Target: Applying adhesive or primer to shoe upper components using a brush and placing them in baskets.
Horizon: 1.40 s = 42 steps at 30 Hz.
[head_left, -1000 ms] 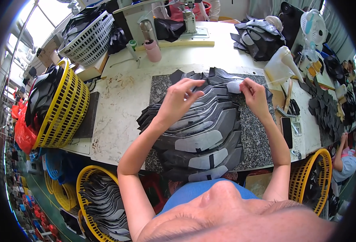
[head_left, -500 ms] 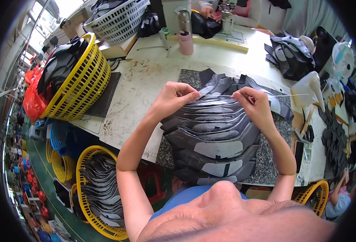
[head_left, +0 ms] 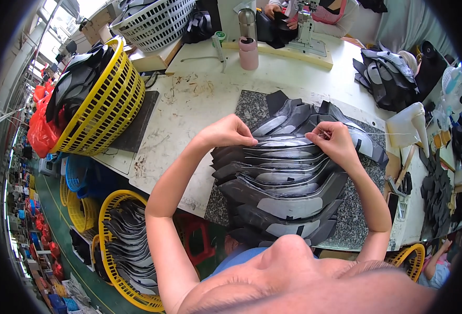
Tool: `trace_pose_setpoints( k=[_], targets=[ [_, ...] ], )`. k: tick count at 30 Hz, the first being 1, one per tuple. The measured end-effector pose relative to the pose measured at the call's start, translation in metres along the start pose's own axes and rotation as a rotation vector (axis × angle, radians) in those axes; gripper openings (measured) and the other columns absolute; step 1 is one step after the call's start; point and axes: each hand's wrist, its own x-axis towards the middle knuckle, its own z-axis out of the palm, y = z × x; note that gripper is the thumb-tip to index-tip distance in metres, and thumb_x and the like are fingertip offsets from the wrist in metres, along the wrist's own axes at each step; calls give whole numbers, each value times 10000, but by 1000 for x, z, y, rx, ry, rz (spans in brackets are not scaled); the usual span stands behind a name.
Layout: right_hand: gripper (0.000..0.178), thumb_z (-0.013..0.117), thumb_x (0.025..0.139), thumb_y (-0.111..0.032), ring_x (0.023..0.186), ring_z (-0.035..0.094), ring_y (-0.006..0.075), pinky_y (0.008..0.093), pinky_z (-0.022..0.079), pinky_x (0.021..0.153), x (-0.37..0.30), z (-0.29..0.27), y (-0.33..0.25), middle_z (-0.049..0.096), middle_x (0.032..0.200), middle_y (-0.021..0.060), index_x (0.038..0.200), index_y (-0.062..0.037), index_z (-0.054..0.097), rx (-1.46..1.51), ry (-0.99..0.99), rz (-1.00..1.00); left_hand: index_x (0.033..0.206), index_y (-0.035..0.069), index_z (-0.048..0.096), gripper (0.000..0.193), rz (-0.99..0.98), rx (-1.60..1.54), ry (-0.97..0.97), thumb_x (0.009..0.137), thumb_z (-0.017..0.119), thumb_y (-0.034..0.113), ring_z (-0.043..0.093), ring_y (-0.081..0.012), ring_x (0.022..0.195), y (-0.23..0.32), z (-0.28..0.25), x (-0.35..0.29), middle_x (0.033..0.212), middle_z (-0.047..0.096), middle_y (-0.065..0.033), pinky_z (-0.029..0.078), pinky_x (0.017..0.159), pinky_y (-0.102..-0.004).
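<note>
Now, spread wide, the pale table bears a speckled slab around the middle of the frame, with the overlapping stack of dark pieces on it, at centre. Over the stack's upper part, the left hand (loosely open a second ago) and the right hand each pinch thumb to finger, both lower in the frame than half a second ago. Between them they grip the white strip, its thin tail trailing toward the upper right.
</note>
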Motion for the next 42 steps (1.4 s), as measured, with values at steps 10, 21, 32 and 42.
trace_pose_setpoints(
  k=[10,21,32,42],
  targets=[
    [346,811,818,-335,720,715,283,386,540,692,12,-3,1,701,729,146,875,4,771,-132,-112,131,641,77,720,531,-220,450,14,668,887,580,647,-212,655,13,-13,11,611,643,-77,504,652,-377],
    [330,821,829,-305,639,630,166,340,502,641,14,2,8,674,671,103,831,17,752,-107,-91,113,1134,38,779,305,207,144,-55,946,715,270,689,-212,795,34,27,71,865,746,-130,539,753,-366],
    [279,851,846,-253,626,553,80,309,454,591,23,-22,49,646,638,53,855,13,768,36,-115,20,975,16,834,242,28,-227,-91,828,854,207,639,-110,808,45,66,91,855,765,-63,517,797,-281],
    [271,871,814,-237,752,669,250,336,517,666,16,-14,52,688,797,76,885,-28,714,-209,140,-255,1086,13,790,290,-72,-205,-151,889,773,226,652,-100,934,53,69,94,978,759,-36,491,902,-254]
  ],
)
